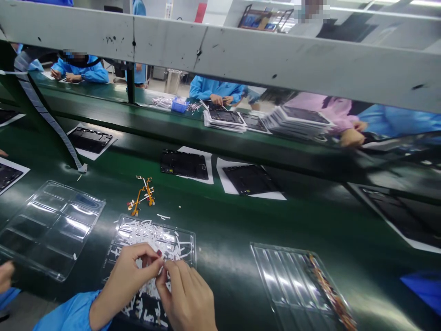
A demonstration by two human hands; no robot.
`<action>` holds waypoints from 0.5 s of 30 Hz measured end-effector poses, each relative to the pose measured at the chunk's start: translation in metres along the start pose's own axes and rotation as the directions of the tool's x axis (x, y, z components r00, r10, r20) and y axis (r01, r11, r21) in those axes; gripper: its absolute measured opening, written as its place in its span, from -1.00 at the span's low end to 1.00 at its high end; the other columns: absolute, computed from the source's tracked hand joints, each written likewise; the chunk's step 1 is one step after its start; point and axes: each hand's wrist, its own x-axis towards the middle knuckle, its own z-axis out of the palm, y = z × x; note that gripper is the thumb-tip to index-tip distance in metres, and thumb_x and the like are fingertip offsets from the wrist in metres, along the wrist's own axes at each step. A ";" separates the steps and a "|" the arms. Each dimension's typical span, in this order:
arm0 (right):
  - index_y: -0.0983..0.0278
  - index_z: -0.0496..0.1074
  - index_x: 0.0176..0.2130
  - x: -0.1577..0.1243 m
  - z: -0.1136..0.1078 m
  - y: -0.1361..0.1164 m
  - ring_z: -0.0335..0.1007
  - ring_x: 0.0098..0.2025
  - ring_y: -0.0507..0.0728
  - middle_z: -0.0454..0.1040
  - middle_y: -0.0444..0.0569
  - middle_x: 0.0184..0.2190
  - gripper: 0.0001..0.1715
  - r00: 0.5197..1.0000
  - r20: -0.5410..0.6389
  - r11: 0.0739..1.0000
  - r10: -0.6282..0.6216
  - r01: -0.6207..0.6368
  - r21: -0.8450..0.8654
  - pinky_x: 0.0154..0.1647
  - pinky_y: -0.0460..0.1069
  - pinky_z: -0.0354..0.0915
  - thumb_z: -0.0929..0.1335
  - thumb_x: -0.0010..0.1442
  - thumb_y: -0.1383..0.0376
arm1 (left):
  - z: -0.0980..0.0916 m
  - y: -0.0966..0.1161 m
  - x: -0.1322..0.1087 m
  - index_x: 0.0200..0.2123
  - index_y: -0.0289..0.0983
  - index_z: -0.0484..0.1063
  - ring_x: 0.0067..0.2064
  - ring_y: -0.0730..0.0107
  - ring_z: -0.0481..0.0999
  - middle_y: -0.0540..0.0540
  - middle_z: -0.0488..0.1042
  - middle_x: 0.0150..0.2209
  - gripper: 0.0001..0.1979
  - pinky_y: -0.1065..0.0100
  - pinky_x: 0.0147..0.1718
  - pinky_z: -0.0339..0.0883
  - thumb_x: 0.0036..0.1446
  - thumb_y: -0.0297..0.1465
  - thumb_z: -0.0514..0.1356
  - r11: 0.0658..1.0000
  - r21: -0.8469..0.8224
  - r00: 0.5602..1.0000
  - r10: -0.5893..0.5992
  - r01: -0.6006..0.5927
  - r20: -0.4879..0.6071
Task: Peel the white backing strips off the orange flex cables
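My left hand and my right hand meet at the fingertips, each closed in a pinch. A small dark red bit shows at the left fingertips; the rest of what they hold is hidden or too small to name. Directly below lies a clear plastic tray heaped with white paper-like strips. Beyond it, several orange flex cables lie in a small pile on the green work surface.
An clear compartment tray is at left, near another person's hand. To the right, a ribbed tray holds copper-coloured flex cables. Black panels rest on white sheets beyond. Co-workers sit behind a grey beam.
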 end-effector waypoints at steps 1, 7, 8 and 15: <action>0.31 0.42 -0.25 -0.001 -0.001 0.000 0.39 -0.51 0.11 0.47 -0.06 -0.51 -0.84 1.000 0.011 0.999 0.009 -0.009 0.035 -0.44 0.00 0.23 0.27 0.35 0.45 | 0.000 0.000 0.002 -0.43 -0.27 0.57 -0.39 0.33 0.44 -0.03 0.52 -0.46 -0.82 0.38 -0.34 0.28 0.18 -0.31 0.29 1.000 -0.008 1.000 -0.007 0.007 -0.007; 0.28 0.43 -0.20 0.003 -0.012 0.012 0.48 -0.44 0.10 0.52 -0.05 -0.43 -0.89 0.989 0.079 0.960 0.126 -0.142 0.241 -0.44 -0.04 0.29 0.30 0.37 0.40 | -0.003 0.003 0.005 -0.43 -0.25 0.59 -0.36 0.32 0.46 -0.02 0.55 -0.44 -0.80 0.40 -0.33 0.29 0.19 -0.27 0.32 1.000 -0.011 1.000 0.010 -0.010 -0.001; 0.28 0.44 -0.16 0.004 -0.012 0.014 0.51 -0.41 0.11 0.54 -0.03 -0.40 -0.90 0.989 0.078 0.961 0.129 -0.144 0.238 -0.41 -0.04 0.30 0.31 0.38 0.39 | -0.002 0.004 0.004 -0.43 -0.24 0.60 -0.36 0.32 0.48 -0.02 0.56 -0.44 -0.81 0.40 -0.32 0.30 0.19 -0.29 0.32 1.000 -0.014 1.000 0.019 -0.019 0.003; 0.27 0.44 -0.24 0.003 -0.009 0.015 0.46 -0.49 0.07 0.50 -0.07 -0.44 -0.85 0.979 0.132 0.942 0.154 -0.185 0.281 -0.44 -0.06 0.30 0.29 0.36 0.43 | 0.007 0.004 -0.001 -0.39 -0.22 0.64 -0.27 0.26 0.61 -0.06 0.66 -0.34 -0.86 0.38 -0.22 0.40 0.22 -0.38 0.30 0.996 0.009 0.995 0.094 -0.094 -0.031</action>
